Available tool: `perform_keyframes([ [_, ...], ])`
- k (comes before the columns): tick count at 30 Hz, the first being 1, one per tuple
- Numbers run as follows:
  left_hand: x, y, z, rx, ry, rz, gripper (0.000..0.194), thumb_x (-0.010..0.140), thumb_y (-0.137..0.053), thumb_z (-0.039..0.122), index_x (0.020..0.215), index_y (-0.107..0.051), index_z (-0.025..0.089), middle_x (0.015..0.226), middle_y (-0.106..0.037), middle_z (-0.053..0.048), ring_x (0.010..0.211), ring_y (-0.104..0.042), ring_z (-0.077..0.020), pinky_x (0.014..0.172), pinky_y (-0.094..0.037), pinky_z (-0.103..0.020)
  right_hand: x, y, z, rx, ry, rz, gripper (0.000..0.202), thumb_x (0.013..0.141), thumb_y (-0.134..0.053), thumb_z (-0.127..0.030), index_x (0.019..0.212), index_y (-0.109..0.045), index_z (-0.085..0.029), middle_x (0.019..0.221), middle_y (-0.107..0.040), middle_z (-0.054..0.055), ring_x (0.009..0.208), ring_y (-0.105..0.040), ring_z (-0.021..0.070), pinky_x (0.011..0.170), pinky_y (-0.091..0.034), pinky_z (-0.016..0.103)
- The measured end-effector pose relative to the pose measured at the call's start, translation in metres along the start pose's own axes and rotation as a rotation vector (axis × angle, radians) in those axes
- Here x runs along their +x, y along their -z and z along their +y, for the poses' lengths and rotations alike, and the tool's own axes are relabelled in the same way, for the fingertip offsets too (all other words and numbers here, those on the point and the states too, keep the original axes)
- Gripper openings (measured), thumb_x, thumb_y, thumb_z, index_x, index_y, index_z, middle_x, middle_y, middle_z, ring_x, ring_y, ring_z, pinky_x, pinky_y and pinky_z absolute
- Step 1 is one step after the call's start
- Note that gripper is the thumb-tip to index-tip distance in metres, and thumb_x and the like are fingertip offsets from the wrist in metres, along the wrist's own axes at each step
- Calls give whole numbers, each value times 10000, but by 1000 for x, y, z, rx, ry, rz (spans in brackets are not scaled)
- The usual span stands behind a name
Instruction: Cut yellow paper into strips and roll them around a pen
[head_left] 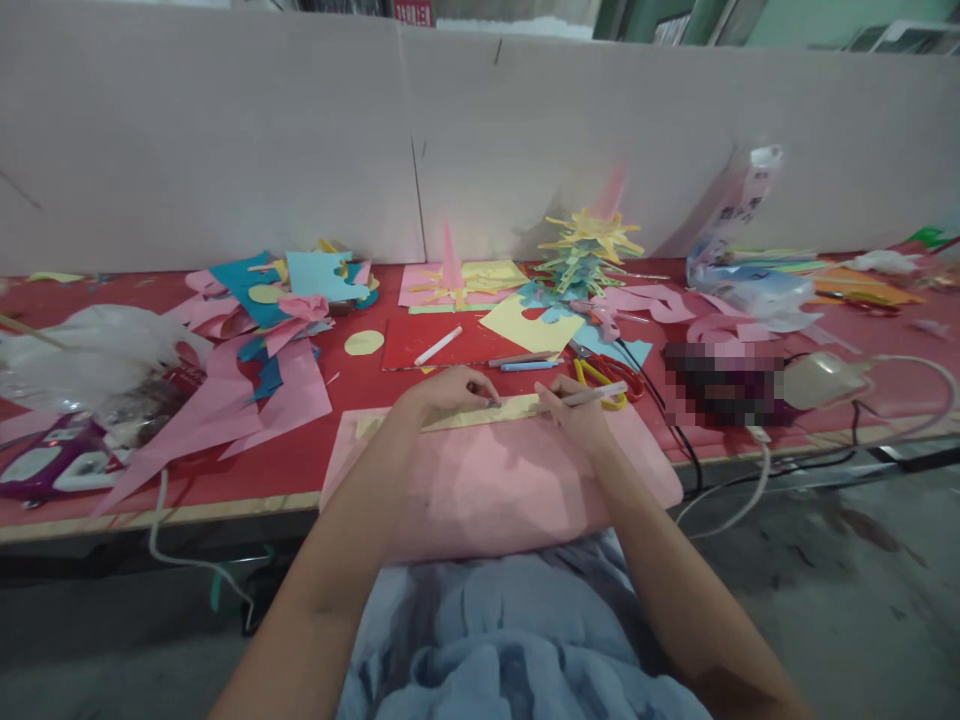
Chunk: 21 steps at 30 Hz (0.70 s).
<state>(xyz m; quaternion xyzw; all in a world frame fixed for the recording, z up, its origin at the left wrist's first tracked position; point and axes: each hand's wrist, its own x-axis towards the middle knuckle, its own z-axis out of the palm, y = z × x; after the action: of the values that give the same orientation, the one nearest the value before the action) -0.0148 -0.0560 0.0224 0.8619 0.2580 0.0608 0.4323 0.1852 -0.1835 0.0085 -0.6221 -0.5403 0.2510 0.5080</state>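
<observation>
A pale yellow paper strip [480,415] lies across the far part of a pink sheet [487,490], which hangs over the table's near edge toward my lap. My left hand [448,390] is curled, its fingertips pressed down on the strip. Something small and dark shows at those fingertips, too small to name. In my right hand [576,412] a light-coloured pen [598,393] is gripped, its tip end hidden near the strip's right part. Just beyond that hand lie scissors [606,385] with red and yellow handles.
Pens [439,345] rest on a red sheet [405,338]. Behind stands a layered paper tree [589,250]. A pink glue gun [600,318] and its black cable lie at right. Paper scraps [281,360], a plastic bag [90,350] and a purple device [56,455] fill the left.
</observation>
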Motion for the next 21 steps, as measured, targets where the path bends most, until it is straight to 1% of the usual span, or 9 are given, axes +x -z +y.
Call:
perform_keyframes([
  [5, -1, 0, 0, 17, 2, 3, 237, 757, -597, 277, 944, -728, 211, 892, -664, -20, 779, -526, -145, 663, -369, -249, -1, -2, 2, -12, -11, -76, 419, 776, -583, -572, 592, -461, -215, 496, -477, -38, 479, -435, 115, 472, -320, 246],
  [9, 0, 0, 1, 12, 3, 1, 232, 755, -594, 269, 935, -729, 208, 903, -668, -24, 796, -535, -150, 672, -373, -250, 2, -1, 4, -26, 13, -37, 470, 778, -563, -611, 560, -420, -220, 463, -463, -37, 488, -477, 128, 503, -353, 248],
  [12, 0, 0, 2, 10, 6, 6, 231, 752, -595, 259, 933, -729, 211, 912, -672, -25, 819, -537, -155, 686, -375, -250, 4, 0, 6, -6, 6, -33, 476, 771, -557, -628, 560, -426, -222, 455, -482, -30, 476, -486, 132, 500, -362, 250],
  [16, 0, 0, 3, 8, -3, 0, 228, 757, -591, 266, 929, -729, 208, 906, -671, -23, 797, -527, -147, 688, -376, -247, 6, 0, 6, -26, 1, -42, 460, 772, -567, -605, 561, -432, -220, 464, -509, -24, 472, -489, 130, 484, -347, 243],
  [21, 0, 0, 1, 22, -2, 9, 233, 751, -594, 269, 929, -731, 204, 877, -663, -22, 776, -520, -145, 670, -370, -246, 5, 0, 6, -47, 1, -72, 451, 785, -562, -558, 529, -411, -218, 442, -468, -33, 435, -433, 112, 454, -309, 236],
])
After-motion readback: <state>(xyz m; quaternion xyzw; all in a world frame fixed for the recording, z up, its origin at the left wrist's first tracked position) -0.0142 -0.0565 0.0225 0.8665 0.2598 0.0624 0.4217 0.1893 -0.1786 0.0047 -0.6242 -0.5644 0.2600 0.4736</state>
